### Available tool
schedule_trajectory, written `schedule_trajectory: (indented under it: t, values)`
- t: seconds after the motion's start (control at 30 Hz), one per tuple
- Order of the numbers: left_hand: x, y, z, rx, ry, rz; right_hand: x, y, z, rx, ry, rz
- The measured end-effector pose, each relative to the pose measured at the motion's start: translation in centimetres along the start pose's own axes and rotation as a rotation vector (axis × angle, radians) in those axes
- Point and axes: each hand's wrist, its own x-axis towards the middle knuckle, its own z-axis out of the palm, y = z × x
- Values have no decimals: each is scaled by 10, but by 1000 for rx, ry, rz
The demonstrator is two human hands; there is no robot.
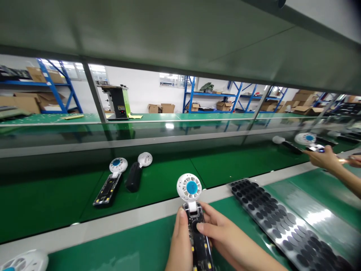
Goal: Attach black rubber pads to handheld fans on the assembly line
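Observation:
I hold a small handheld fan point(192, 199) upright at the bottom centre; its white round head has a blue hub, and its black handle lies open with the circuit board showing. My left hand point(178, 244) is wrapped around the handle from the left. My right hand point(222, 235) grips it from the right, and its thumb presses a round black pad onto the handle. A long sheet of round black pads point(282, 222) lies just right of my hands.
Two more fans point(113, 180) point(138, 171) lie on the green conveyor belt point(56, 195) beyond the grey rail. Another person's hands point(328, 160) work on a fan point(306, 139) at the far right. A white fan head point(22, 261) shows at the bottom left.

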Motion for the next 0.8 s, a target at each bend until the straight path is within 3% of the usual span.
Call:
schedule_trajectory:
  t: [0.2,0.37,0.57,0.7,0.8]
  values:
    - [-2,1,-1,93,-57,41,0,7,0,46,64,-26]
    - [-1,-1,-3,111,-29,62,-2,10,4,-9,113,-52]
    - [1,0,-4,17,9,-44,4,14,3,71,110,-58]
    - [-1,2,-1,-12,-48,-138,7,17,-4,181,64,-2]
    - [1,2,-1,-34,-89,-163,9,17,-6,74,96,3]
